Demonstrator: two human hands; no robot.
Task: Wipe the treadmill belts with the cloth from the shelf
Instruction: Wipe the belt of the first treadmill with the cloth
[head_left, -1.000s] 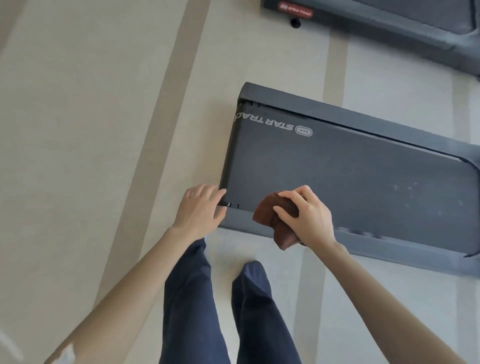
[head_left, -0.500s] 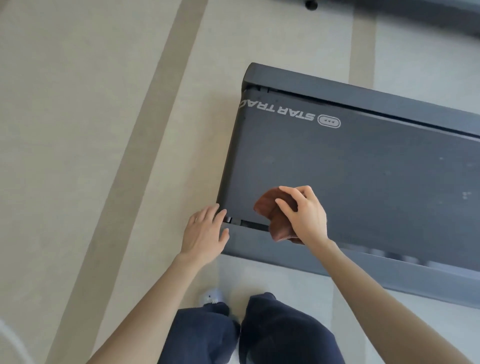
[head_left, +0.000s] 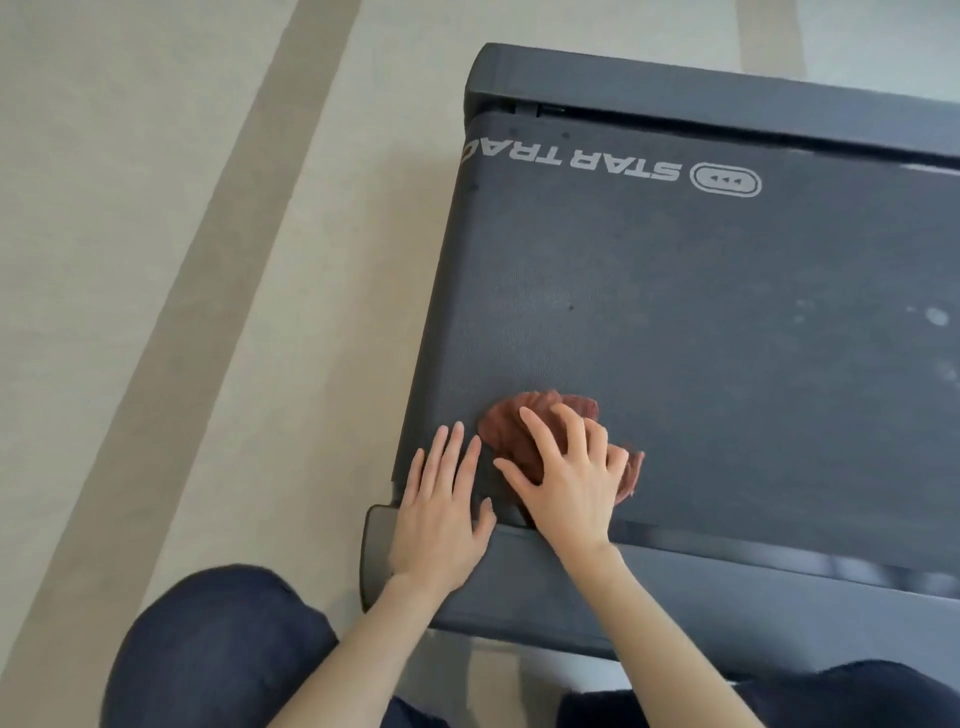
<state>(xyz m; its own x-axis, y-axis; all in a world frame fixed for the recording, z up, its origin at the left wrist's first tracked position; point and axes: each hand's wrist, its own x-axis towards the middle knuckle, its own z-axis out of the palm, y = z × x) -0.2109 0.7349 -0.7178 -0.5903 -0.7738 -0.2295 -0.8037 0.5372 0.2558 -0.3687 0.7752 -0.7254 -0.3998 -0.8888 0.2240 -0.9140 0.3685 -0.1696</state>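
The floor (head_left: 130, 260) is a pale, matte beige-grey, smooth and evenly coloured. A broad darker band (head_left: 208, 332) of taupe crosses it on a slant, from the top edge of the view down toward the lower left, with straight, clean borders. A second, narrower taupe band (head_left: 771, 36) shows at the top right. The light is soft and diffuse, lying evenly over the floor with only faint shading.
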